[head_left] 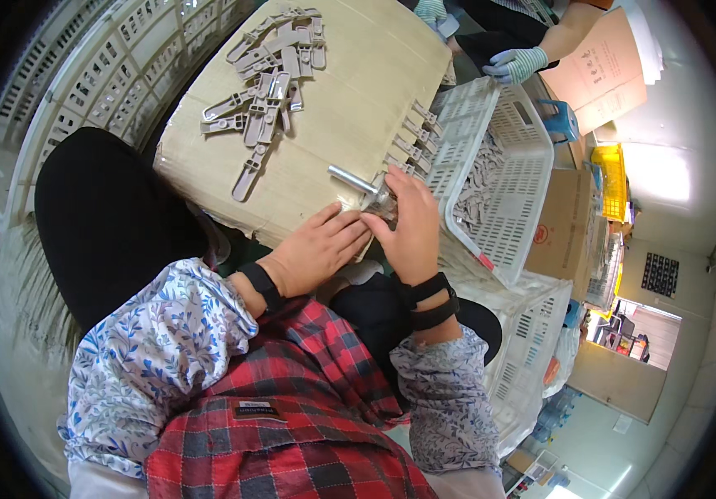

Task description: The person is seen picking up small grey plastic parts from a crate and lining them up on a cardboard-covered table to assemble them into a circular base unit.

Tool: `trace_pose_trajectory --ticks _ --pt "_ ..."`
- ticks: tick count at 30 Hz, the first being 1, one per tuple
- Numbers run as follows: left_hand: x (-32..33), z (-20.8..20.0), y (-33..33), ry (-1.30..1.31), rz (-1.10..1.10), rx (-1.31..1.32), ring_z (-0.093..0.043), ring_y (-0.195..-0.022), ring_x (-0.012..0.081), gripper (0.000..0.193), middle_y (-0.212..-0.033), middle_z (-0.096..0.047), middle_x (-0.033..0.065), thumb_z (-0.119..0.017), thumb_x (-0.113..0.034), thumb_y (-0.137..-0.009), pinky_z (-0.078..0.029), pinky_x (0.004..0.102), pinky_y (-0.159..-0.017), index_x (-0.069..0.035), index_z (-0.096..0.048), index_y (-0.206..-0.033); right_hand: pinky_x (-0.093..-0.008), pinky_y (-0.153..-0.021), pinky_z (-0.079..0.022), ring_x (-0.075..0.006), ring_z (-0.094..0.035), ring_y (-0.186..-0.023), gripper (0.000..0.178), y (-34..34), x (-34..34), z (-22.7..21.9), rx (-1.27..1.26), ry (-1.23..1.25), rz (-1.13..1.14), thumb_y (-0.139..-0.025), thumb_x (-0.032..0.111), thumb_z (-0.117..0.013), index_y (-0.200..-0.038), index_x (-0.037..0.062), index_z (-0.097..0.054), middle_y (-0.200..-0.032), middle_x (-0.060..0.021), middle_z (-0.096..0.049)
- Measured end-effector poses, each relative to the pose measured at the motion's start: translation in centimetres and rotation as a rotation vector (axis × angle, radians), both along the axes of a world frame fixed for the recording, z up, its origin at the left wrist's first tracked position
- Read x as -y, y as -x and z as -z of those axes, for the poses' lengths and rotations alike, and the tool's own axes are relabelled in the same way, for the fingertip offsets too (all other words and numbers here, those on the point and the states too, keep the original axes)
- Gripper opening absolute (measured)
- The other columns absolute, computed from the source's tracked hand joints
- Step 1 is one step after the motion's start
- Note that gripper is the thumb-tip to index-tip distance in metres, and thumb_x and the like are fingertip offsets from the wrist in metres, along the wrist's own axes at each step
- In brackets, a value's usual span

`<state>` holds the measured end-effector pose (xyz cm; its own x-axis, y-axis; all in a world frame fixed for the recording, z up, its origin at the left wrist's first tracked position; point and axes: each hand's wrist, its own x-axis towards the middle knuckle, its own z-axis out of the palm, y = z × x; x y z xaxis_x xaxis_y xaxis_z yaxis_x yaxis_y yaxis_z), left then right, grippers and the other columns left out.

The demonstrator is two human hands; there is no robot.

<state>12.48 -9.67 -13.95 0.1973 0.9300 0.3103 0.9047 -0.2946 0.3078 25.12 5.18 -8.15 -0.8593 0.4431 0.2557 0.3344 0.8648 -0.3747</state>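
Clearly, lettered dark label (pixel 256 411), red-marked carton (pixel 564 212), right hand (pixel 412 226) near rod (pixel 351 178)

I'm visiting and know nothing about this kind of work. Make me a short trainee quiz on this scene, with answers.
1. Multiple choice: what does the white plastic crate to the right of the tan work surface hold?
A. Drink bottles
B. Small grey pieces
C. Folded cloths

2. True or false: the wearer's left hand and right hand are both gloved.

3. Fill the gap: the free end of the silver metal rod by the hands points to the picture's upper ____.

Key:
1. B.
2. False; both are bare. The striped glove at the top is on a co-worker's hand.
3. Left.
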Motion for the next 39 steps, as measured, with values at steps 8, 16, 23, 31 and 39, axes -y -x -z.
trace_pose_trajectory --ticks 8,16,23,31,39 --pt "-0.2 -0.5 -0.4 0.011 -0.047 0.336 -0.046 -0.132 0.0326 0.054 -0.136 -0.052 0.0143 -0.065 -0.01 -0.079 -0.031 0.0504 -0.116 -0.004 -0.055 -0.132 -0.0478 -0.106 -0.04 -0.0413 -0.048 -0.129 0.064 0.2 0.2 -0.2 -0.008 -0.002 -0.058 -0.073 0.005 -0.073 -0.132 -0.0008 -0.05 -0.146 -0.0214 -0.047" --pt "-1.9 -1.3 0.2 -0.003 -0.011 0.459 -0.05 -0.126 0.0347 0.053 -0.13 -0.056 0.0148 -0.068 -0.003 -0.073 -0.037 0.0495 -0.11 -0.004 -0.058 -0.125 -0.0472 -0.111 -0.038 -0.0416 -0.04 -0.137 0.078 -0.7 -1.2 -0.1 0.051 -0.002 -0.122 -0.067 -0.005 -0.065 -0.14 0.0003 -0.04 -0.152 -0.0222 -0.037" --pt "-2.2 -1.7 -0.1 0.034 -0.031 0.511 -0.048 -0.128 0.0382 0.066 -0.133 -0.055 0.0151 -0.069 0.004 -0.065 -0.039 0.0475 -0.109 -0.005 -0.056 -0.129 -0.0457 -0.11 -0.039 -0.0392 -0.044 -0.133 0.086 -1.0 -1.7 1.3 0.001 -0.061 -0.066 -0.064 -0.003 -0.07 -0.143 0.0025 -0.036 -0.151 -0.0197 -0.038" --pt "-2.2 -1.9 -0.6 0.01 -0.05 0.492 -0.051 -0.123 0.0375 0.058 -0.13 -0.056 0.0172 -0.066 0.003 -0.069 -0.042 0.0463 -0.106 -0.003 -0.057 -0.125 -0.0437 -0.109 -0.04 -0.0354 -0.046 -0.132 0.082 -0.9 -1.4 2.2 -0.034 -0.115 -0.014 -0.067 0.004 -0.075 -0.141 0.0039 -0.041 -0.148 -0.0169 -0.043" --pt "-1.3 -3.0 -1.3 0.08 -0.113 0.38 -0.047 -0.131 0.0388 0.064 -0.142 -0.048 0.0186 -0.064 0.006 -0.071 -0.037 0.0545 -0.11 -0.007 -0.055 -0.133 -0.0423 -0.108 -0.041 -0.0334 -0.047 -0.131 0.084 -0.6 -1.4 2.3 0.031 -0.139 -0.004 -0.067 0.01 -0.079 -0.142 0.0054 -0.042 -0.147 -0.0143 -0.044"
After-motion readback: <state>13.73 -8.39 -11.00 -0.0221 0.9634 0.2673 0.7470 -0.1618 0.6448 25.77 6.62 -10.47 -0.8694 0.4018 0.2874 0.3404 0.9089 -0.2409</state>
